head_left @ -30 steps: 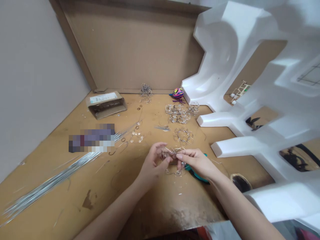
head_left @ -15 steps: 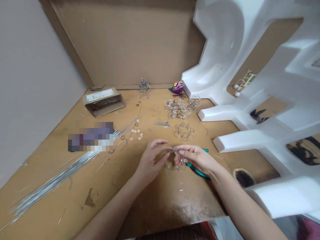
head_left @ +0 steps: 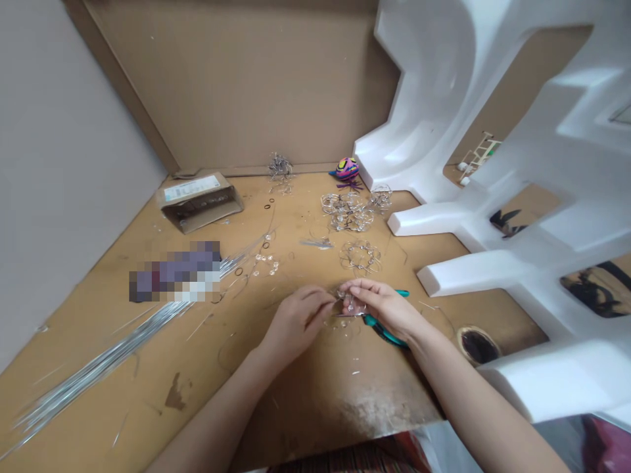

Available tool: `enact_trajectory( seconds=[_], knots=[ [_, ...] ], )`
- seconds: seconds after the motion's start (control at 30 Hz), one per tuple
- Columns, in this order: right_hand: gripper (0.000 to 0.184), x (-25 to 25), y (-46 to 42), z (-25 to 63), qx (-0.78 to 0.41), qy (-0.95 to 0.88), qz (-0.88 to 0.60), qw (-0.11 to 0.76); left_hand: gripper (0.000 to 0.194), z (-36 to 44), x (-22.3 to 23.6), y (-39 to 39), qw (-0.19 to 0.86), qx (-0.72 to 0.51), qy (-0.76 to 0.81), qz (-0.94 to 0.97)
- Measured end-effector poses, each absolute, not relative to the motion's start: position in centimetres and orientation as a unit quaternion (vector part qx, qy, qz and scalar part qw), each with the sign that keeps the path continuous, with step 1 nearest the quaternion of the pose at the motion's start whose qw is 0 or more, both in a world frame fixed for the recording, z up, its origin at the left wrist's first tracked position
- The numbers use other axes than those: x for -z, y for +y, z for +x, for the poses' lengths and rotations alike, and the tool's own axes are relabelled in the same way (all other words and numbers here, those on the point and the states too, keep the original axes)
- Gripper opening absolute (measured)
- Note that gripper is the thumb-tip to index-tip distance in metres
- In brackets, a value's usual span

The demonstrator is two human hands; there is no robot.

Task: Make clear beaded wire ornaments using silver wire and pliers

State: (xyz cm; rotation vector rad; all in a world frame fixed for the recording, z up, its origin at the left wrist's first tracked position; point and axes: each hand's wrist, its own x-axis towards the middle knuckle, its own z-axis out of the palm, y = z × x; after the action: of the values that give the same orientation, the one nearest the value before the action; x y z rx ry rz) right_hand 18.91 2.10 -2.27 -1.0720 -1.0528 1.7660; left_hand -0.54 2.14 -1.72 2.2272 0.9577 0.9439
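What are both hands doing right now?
Left hand: fingers pinched at the wire-and-bead piece; grip unclear.
Right hand: closed, holding that piece.

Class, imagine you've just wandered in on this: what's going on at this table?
A person's left hand and right hand are close together, working on a small piece of wire and clear beads pinched between the fingertips. Green-handled pliers lie beside the right hand. Beyond the hands sits a beaded wire ring, with more wirework behind it. A bundle of straight wires lies to the left.
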Motion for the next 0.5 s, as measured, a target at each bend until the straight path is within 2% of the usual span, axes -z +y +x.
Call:
enact_trajectory(
  seconds=[0.2, 0.5],
  knots=[
    [0.033, 2.07, 1.78, 18.46, -0.675, -0.459, -0.448, 0.366, 0.016, -0.42, 1.76, 2.11, 0.332, -0.386, 0.415, 0.754],
    [0.038, 2.36, 1.89, 18.45, -0.647, -0.481, -0.468, 0.362, 0.015, -0.68, 1.72, 2.30, 0.273, -0.381, 0.426, 0.774]
  ],
)
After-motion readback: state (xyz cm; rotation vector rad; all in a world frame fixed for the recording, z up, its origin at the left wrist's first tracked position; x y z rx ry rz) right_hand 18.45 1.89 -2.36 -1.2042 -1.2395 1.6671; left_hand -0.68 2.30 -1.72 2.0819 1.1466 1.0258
